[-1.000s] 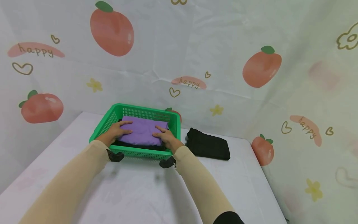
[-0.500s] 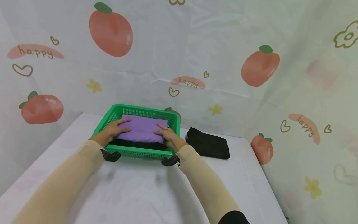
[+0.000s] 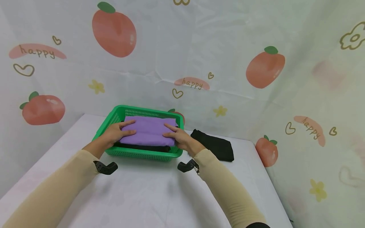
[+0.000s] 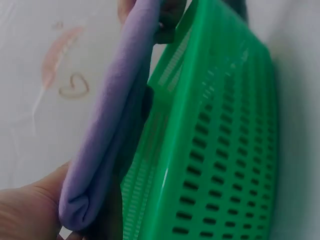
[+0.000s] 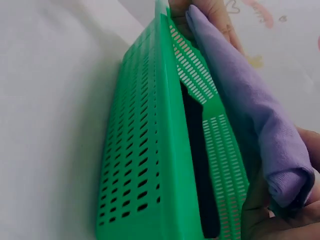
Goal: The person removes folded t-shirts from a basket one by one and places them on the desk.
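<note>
Purple cloth [image 3: 149,131], between both hands [image 3: 114,133], above basket [image 3: 139,154]

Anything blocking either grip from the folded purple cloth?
Nothing visible. The left grip and right grip each hold one end of the folded purple cloth. The black cloth in the green basket lies below it, not between.
</note>
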`<action>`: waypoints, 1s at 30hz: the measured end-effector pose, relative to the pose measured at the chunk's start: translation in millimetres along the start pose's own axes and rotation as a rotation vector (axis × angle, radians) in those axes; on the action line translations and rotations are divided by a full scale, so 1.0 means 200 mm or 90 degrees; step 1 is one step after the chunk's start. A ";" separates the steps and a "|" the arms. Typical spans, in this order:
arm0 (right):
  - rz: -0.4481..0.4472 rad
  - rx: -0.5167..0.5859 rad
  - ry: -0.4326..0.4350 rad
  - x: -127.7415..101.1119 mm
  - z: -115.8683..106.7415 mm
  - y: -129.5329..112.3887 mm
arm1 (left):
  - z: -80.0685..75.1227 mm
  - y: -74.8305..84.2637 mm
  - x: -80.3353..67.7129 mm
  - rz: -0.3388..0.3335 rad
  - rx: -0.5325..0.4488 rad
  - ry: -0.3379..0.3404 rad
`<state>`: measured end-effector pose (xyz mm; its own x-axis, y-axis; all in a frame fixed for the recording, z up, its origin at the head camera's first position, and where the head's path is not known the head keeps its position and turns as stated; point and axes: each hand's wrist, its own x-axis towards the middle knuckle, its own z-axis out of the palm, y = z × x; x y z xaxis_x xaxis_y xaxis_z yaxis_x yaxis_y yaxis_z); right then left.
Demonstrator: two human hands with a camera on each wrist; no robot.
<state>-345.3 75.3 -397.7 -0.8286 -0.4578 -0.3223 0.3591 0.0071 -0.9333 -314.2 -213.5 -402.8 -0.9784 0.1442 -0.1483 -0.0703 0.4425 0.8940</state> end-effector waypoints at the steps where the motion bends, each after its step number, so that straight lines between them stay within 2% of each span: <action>1: -0.002 -0.002 -0.004 -0.02 -0.01 0.00 | 0.01 0.01 -0.01 0.006 0.006 -0.001; 8: -0.003 -0.015 -0.012 -0.13 -0.04 0.04 | 0.06 0.01 -0.06 0.026 0.042 -0.005; 14: -0.019 -0.031 -0.010 -0.19 -0.06 0.08 | 0.10 0.01 -0.10 0.029 0.031 -0.008; 23: -0.060 -0.077 0.002 -0.30 -0.13 0.13 | 0.22 0.05 -0.16 0.063 0.071 0.010; 30: -0.076 -0.058 0.010 -0.35 -0.18 0.19 | 0.31 0.05 -0.17 0.088 0.086 0.020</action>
<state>-288.9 139.7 -415.6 -0.8700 -0.4463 -0.2093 0.2172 0.0341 -0.9755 -270.4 -158.3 -414.5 -0.9828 0.1842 -0.0130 0.0893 0.5356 0.8398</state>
